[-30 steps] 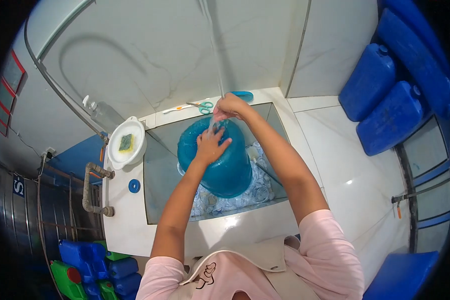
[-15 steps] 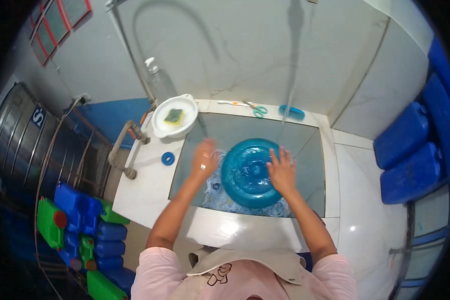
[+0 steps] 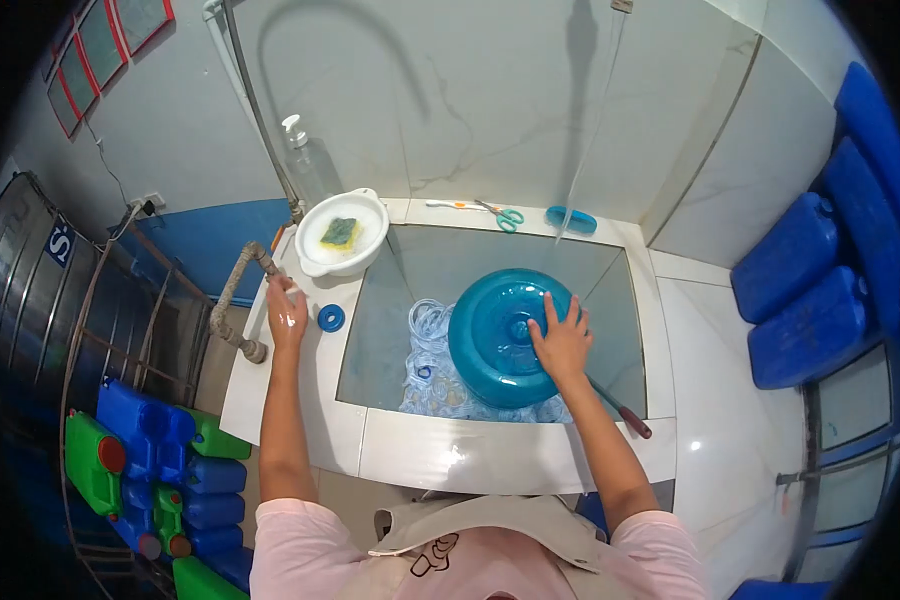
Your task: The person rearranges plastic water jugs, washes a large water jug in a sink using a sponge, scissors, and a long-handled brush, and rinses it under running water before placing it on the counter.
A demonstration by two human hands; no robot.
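My left hand (image 3: 287, 315) is at the pipe fitting on the left of the counter, its fingers closed around the valve there; the hand covers most of the valve. Its skin looks wet or soapy. My right hand (image 3: 564, 345) lies with fingers spread on a round teal-blue plastic basin (image 3: 490, 372), which seems to be bottom up. The basin is inside the sink (image 3: 615, 320), over many light-blue ring-shaped pieces (image 3: 427, 365). A thin stream of water (image 3: 577, 185) falls at the back of the sink.
A white basin (image 3: 314, 262) holds a green and yellow sponge (image 3: 340, 234). A blue ring (image 3: 331, 318) lies on the counter. Along the back ledge are scissors (image 3: 509, 219), a toothbrush (image 3: 454, 204) and a blue brush (image 3: 571, 220). A dark-red handle (image 3: 634, 422) rests over the front edge.
My left hand has moved left from above the sink to the pipe valve. My right hand stays on the basin, which looks slightly tilted. The dark-red handle has come into view.
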